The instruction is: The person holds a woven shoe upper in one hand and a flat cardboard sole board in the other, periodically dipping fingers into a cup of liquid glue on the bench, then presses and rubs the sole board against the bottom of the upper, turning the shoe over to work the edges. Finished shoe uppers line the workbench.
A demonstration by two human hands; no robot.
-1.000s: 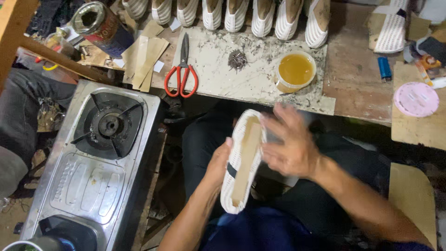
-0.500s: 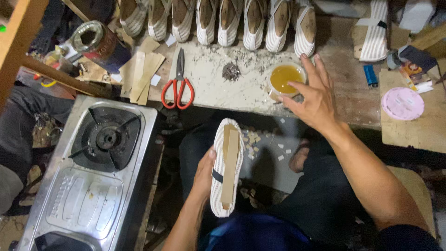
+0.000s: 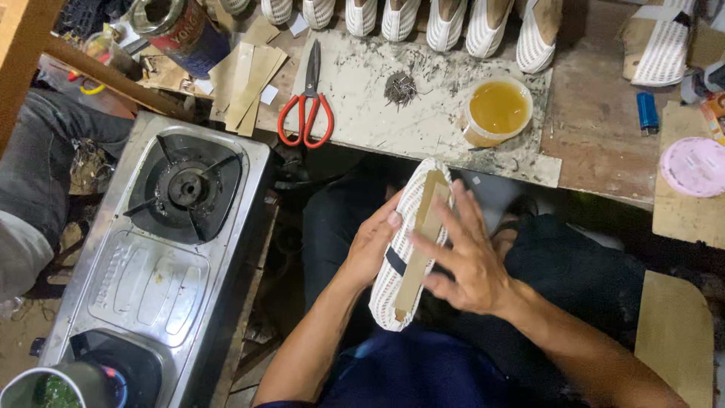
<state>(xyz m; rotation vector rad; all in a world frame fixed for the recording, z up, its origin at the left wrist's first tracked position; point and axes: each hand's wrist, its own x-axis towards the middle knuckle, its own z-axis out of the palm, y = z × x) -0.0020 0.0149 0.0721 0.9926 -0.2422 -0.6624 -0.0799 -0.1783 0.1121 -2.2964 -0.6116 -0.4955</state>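
At the far left I see a two-burner stainless steel gas stove standing beside the workbench, below its left corner. On the bench's left end lie tan cardboard strips, then red-handled scissors on a pale stone slab, with a small heap of dark tacks just right of them. Along the back edge runs a row of white woven shoe uppers.

Below the bench's front edge, over my lap, my left hand cradles a white woven shoe upper with a tan insole strip, sole side up, fingers curled under its left side and thumb resting on the rim. My right hand lies on the insole strip, fingers spread and pressing flat against it.

Further right, a round plastic tub of amber glue sits at the slab's right end. A blue lighter and a pink round lid lie near the bench's right edge.
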